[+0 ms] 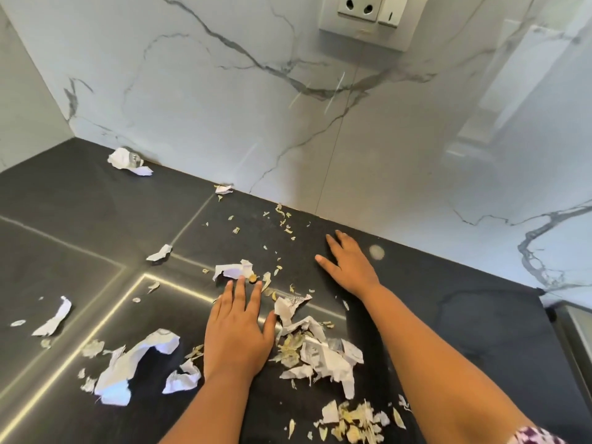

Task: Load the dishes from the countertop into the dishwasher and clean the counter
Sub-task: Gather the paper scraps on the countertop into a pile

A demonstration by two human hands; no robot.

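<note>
Dark countertop strewn with paper scraps; two hands, left hand and right hand, lie flat, fingers straight.

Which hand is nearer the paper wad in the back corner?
Left. The left hand lies flat, right of and nearer the camera than the wad; the right hand lies farther right.

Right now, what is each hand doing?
Left hand: open, fingers flat on the countertop, holding nothing.
Right hand: open, flat on the countertop, holding nothing.
</note>
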